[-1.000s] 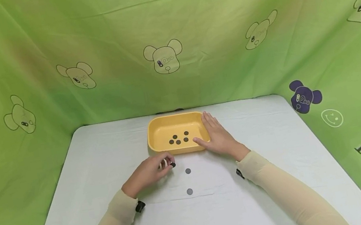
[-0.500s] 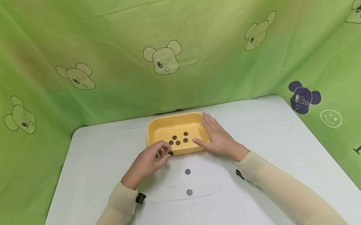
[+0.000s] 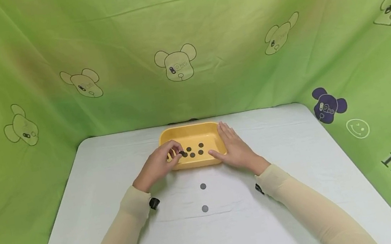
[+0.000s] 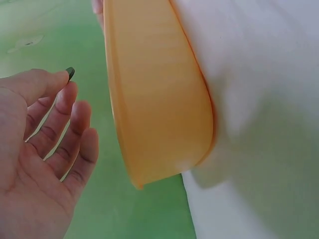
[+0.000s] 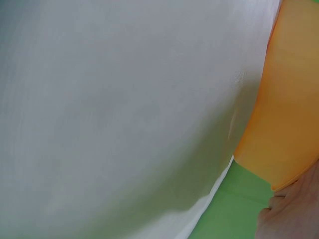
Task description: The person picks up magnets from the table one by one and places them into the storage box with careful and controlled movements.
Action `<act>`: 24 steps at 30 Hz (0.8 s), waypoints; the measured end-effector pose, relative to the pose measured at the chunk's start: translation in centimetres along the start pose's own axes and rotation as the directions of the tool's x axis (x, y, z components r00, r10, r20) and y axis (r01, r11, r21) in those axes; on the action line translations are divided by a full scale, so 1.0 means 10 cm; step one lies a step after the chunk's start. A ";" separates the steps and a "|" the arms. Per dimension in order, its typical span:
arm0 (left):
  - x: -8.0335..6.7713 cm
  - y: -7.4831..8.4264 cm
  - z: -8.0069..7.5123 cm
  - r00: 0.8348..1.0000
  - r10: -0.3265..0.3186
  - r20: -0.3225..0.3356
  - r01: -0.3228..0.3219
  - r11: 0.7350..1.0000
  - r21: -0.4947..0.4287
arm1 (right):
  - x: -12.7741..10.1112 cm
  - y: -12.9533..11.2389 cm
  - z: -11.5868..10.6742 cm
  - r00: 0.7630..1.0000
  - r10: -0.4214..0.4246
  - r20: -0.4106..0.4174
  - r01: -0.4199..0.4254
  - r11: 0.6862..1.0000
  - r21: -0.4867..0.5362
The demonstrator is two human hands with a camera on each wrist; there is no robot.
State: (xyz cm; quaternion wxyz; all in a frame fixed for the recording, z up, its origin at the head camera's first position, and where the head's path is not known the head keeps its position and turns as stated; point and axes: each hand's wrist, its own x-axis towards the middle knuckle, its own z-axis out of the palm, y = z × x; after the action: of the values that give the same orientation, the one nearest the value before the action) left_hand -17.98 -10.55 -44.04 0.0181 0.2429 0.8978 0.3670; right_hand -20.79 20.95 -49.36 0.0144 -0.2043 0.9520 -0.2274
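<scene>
Thumb and fingertips of my left hand [image 3: 157, 162] pinch a small dark round disc [image 4: 71, 73]. The hand is over the left front part of a yellow rectangular tray [image 3: 196, 164], and the held disc overlaps another disc in the head view. Inside the tray lie several dark discs [image 3: 201, 145]. My right hand [image 3: 237, 148] rests against the tray's right end, its fingers straight along the rim and the thumb over the front right corner. In the right wrist view only part of that hand shows beside the tray wall [image 5: 289, 99].
Two grey discs lie on the white-covered table [image 3: 272, 220] in front of the tray, a nearer one [image 3: 205, 208] and a farther one [image 3: 203, 186]. A green printed curtain [image 3: 131, 102] encloses the table at the back and both sides.
My left hand has moved forward with the pinched disc, from the table in front of the tray, past its front rim, to over its inside. The right hand stays put.
</scene>
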 end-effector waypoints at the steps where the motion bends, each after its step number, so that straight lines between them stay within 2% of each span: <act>1: 0.02 -0.01 0.00 1.000 -0.004 -0.002 0.004 1.000 0.000 | 0.00 0.00 0.00 1.000 -0.001 -0.001 0.001 1.000 0.000; 10: 0.18 -0.09 0.01 1.000 -0.016 -0.024 0.016 1.000 -0.001 | 0.00 -0.01 0.00 1.000 -0.002 0.002 0.002 1.000 0.001; 24: 0.37 -0.17 0.03 0.996 -0.090 0.006 0.090 0.994 0.055 | 0.00 -0.01 -0.01 1.000 -0.006 -0.008 0.006 1.000 -0.001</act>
State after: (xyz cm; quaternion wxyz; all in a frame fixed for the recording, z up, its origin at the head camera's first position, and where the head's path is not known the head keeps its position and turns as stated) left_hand -21.85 -9.75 -44.82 0.0316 0.2039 0.9174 0.3403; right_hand -20.74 20.90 -49.28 0.0098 -0.2060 0.9516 -0.2280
